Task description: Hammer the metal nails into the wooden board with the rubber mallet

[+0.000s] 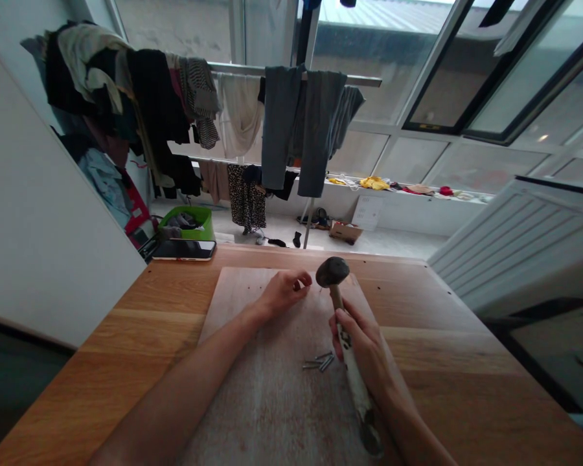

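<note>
My right hand (pixel 357 333) is wrapped round the handle of a hammer (pixel 350 362). Its dark, rounded head (pixel 333 272) is raised over the far right part of a pale, worn board (pixel 267 388). My left hand (pixel 287 290) rests at the board's far side, left of the hammer head, with fingers curled and thumb close to them. Whatever those fingers may hold is too small to make out. Just beyond their tips, a faint thin nail (pixel 320 289) seems to stand on the board. Several loose nails (pixel 320 361) lie in a small pile left of the hammer handle.
Beneath the board is a wooden table (pixel 442 362). A phone (pixel 184 250) lies at its far left corner. Beyond stand a green basket (pixel 205 223) and a rack hung with clothes (pixel 284 129). A white ribbed panel (pixel 525 233) stands at the right.
</note>
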Motion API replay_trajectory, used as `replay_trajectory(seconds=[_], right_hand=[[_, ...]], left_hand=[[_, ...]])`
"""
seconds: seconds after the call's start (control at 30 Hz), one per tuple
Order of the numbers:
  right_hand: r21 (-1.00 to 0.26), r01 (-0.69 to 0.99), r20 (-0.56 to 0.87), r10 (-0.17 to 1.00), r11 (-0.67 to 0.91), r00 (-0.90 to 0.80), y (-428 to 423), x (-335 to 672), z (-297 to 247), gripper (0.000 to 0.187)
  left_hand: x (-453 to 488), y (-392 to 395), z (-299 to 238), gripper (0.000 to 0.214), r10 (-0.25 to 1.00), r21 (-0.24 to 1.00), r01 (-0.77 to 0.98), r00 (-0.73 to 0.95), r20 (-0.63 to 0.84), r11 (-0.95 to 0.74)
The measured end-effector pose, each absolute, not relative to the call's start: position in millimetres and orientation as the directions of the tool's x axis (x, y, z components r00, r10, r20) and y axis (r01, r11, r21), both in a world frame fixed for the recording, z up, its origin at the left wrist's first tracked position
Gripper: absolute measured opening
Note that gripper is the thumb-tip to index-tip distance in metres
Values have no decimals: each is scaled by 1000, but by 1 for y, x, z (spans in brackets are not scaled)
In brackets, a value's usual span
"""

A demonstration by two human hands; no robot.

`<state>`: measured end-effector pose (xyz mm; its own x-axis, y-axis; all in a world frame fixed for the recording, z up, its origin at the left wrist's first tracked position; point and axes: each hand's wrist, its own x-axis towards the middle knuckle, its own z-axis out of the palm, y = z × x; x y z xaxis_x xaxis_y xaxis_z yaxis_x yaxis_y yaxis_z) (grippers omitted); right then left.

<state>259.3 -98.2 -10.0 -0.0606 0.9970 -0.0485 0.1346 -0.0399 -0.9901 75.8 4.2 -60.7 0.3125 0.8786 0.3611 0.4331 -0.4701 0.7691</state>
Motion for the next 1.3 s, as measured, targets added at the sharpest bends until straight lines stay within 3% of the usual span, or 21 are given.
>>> replay_trajectory(seconds=[0.37,0.6,0.8,1.3], right_hand=[[-995,83,-64,993,-56,-104,-96,260,-15,30],[-989,111,-109,984,-93,-142,-100,257,-7,49],[-987,129,-118,979,-97,-169,-98,256,-11,42],[-993,91,-86,987,-74,-133,-100,256,-6,27]], left_hand=[[76,4,-59,25,880,795,393,318,353,-462],[75,4,-57,30,858,789,358,334,391,-499],[75,8,-62,36,837,775,337,338,430,-535],[75,3,-57,29,869,784,392,330,369,-481]])
